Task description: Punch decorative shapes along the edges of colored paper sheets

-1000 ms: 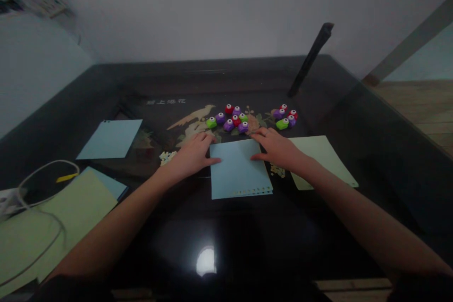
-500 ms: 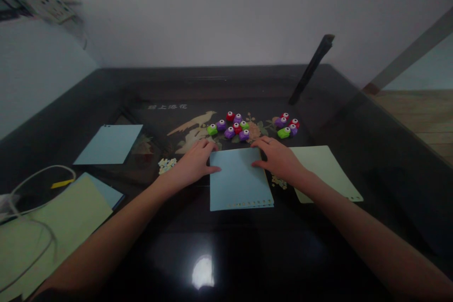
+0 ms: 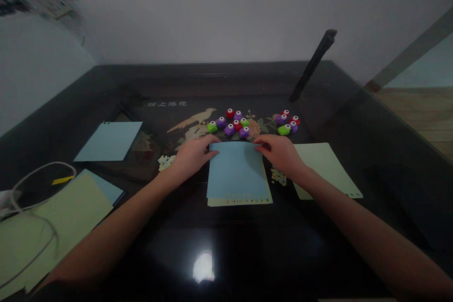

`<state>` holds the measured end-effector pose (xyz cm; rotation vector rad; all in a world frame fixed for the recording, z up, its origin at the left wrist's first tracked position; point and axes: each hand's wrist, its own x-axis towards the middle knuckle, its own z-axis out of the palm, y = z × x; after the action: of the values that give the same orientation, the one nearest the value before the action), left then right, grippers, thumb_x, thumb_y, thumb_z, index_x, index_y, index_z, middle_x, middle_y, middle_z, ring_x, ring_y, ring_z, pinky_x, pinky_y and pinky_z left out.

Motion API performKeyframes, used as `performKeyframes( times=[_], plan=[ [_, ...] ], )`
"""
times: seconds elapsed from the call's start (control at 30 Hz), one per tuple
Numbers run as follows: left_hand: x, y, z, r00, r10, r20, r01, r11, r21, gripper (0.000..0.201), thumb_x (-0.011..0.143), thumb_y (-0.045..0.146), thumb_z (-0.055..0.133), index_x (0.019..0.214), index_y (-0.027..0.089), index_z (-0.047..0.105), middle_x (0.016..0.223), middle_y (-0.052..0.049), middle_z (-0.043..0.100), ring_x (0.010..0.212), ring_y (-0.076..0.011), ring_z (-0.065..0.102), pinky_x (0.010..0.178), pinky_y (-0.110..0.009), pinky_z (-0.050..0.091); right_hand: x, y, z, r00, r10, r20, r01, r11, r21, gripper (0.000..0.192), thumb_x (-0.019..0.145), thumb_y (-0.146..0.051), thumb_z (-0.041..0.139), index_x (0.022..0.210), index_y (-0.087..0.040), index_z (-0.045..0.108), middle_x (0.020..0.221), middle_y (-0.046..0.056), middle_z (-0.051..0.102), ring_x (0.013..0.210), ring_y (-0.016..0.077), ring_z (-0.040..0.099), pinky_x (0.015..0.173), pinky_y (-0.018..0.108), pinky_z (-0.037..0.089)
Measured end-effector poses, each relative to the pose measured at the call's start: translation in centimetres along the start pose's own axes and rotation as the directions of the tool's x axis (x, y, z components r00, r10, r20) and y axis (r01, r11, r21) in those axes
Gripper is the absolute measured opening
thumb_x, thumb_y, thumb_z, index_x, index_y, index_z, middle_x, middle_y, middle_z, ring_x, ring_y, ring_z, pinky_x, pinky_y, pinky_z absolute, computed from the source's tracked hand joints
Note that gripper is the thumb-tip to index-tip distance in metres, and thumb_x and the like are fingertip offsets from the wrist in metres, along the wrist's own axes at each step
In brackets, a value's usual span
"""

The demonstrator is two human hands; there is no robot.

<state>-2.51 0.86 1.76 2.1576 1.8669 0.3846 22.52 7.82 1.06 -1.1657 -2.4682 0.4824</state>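
A blue sheet of paper (image 3: 235,170) with small punched shapes along its near edge lies over a pale yellow-green sheet (image 3: 215,202), which shows at the near and right edges. My left hand (image 3: 195,155) pinches the blue sheet's far left corner between thumb and fingers. At the far right corner, my right hand (image 3: 279,153) pinches the same sheet. Just beyond the hands sit several craft punches (image 3: 236,125) in red, purple and green. Small paper cut-outs lie in one pile (image 3: 165,162) beside my left wrist and another pile (image 3: 279,177) under my right wrist.
A second group of craft punches (image 3: 288,123) is at the right. A pale green sheet (image 3: 327,165) lies partly under my right forearm. Blue paper (image 3: 109,141), yellow-green paper (image 3: 60,222) and a white cable (image 3: 42,165) are at left. A black post (image 3: 313,66) stands behind.
The blue sheet has shifted away from me, uncovering the near edge of the yellow-green sheet beneath. Both hands have closed onto its far corners.
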Motion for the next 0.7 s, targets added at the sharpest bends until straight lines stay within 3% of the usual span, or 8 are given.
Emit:
performKeyframes(
  times=[0.17,0.33,0.43,0.53,0.7],
  plan=[
    [-0.1,-0.2,0.1,0.999,-0.002,-0.038,0.007,0.989,0.146,0.024,0.088,0.034,0.055,0.107,0.022,0.063,0.092,-0.007,0.070,0.084,-0.0255,0.063,0.070,-0.033,0.044,0.1,0.3,-0.1,1.000,-0.013,-0.026,0.013,1.000,-0.010,0.020,0.086,-0.023,0.051,0.093,-0.021,0.071,0.092,0.006,0.072,0.078,0.0220,0.063,0.071,0.036,0.045],
    [-0.2,-0.3,0.0,0.997,0.050,-0.065,-0.040,0.989,0.144,0.022,0.089,0.033,0.052,0.107,0.023,0.062,0.098,-0.006,0.070,0.090,-0.0239,0.063,0.074,-0.033,0.046,0.2,0.5,-0.2,0.998,-0.023,-0.058,0.025,0.999,0.034,0.018,0.084,-0.024,0.053,0.088,-0.021,0.070,0.095,0.007,0.070,0.081,0.0218,0.063,0.072,0.037,0.047],
    [-0.1,-0.3,-0.2,0.993,0.076,-0.090,-0.072,0.996,0.044,0.020,0.090,0.030,0.050,0.102,0.022,0.063,0.103,-0.006,0.069,0.093,-0.0230,0.062,0.078,-0.033,0.046,0.3,0.3,-0.7,0.996,0.011,-0.087,-0.001,0.993,0.116,0.015,0.083,-0.025,0.056,0.085,-0.019,0.070,0.088,0.006,0.071,0.074,0.0198,0.063,0.069,0.035,0.048],
    [0.0,-0.3,-0.4,0.995,0.025,-0.095,-0.037,0.992,-0.125,0.019,0.089,0.031,0.051,0.097,0.020,0.065,0.089,-0.004,0.069,0.078,-0.0194,0.063,0.071,-0.031,0.046,0.4,0.3,-1.3,0.996,0.058,-0.065,-0.038,0.961,0.273,0.012,0.080,-0.025,0.059,0.083,-0.019,0.069,0.083,0.005,0.071,0.072,0.0186,0.064,0.069,0.035,0.049],
    [0.2,-0.5,-0.7,0.986,-0.083,-0.145,0.013,0.903,-0.429,0.022,0.082,0.036,0.058,0.092,0.017,0.064,0.073,-0.001,0.065,0.066,-0.0162,0.061,0.064,-0.029,0.048,0.4,0.8,-2.2,0.981,0.141,0.137,-0.195,0.787,0.586,0.025,0.076,-0.030,0.065,0.099,-0.019,0.065,0.082,0.005,0.072,0.074,0.0207,0.067,0.070,0.038,0.054]
  ],
)
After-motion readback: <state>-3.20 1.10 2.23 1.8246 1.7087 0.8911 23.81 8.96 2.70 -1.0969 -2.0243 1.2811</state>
